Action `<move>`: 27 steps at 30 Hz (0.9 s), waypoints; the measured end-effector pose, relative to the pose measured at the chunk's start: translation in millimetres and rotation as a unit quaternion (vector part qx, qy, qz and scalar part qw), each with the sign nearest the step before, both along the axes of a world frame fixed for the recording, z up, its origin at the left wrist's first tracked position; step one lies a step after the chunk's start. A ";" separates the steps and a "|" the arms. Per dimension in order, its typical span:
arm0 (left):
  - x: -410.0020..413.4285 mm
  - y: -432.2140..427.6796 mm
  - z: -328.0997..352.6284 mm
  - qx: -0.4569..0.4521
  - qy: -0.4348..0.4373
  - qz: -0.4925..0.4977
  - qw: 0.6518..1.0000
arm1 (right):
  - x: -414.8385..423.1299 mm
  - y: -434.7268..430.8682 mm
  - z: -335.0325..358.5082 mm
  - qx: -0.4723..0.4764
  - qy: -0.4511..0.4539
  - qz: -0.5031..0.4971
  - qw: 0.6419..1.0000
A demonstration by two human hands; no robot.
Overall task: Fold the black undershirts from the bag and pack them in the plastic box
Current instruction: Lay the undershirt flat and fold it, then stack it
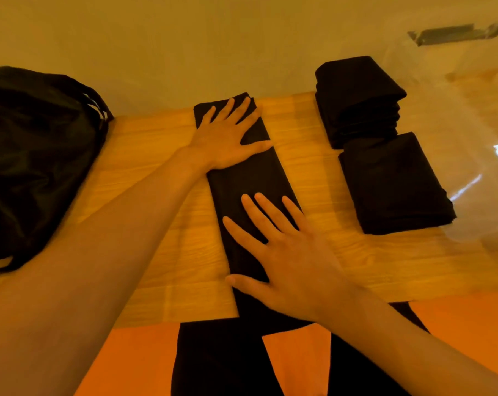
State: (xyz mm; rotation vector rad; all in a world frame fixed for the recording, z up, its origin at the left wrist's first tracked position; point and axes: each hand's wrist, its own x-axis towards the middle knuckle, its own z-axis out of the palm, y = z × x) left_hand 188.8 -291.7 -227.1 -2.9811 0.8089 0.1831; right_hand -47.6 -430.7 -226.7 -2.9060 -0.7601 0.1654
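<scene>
Flat hands on folded undershirt

We record the left hand and the right hand as bare, each on a forearm uncovered as far as the view reaches, and, just below the near edge of the table, two legs clad in plain black trousers.

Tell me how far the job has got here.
Done: a far pile of folded black undershirts and a near pile sit on the light wooden table beside the clear plastic box. In hand: left hand and right hand press flat on a black undershirt folded into a long strip. Left: finish it and pack everything; nothing dark shows in the box. The black fabric bag's contents are hidden.
</scene>
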 end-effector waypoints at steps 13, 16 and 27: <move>22.7 -31.6 6.1 -0.020 -0.008 -0.091 0.996 | -5.6 9.8 -5.3 0.028 -0.018 -0.056 0.998; 24.4 -35.3 10.4 -0.014 0.000 -0.085 0.996 | -6.5 10.3 -7.0 0.029 -0.017 -0.058 0.998; -235.7 60.9 28.3 -0.240 0.018 -0.090 0.966 | -55.7 -63.5 -1.5 0.013 -0.041 0.088 0.995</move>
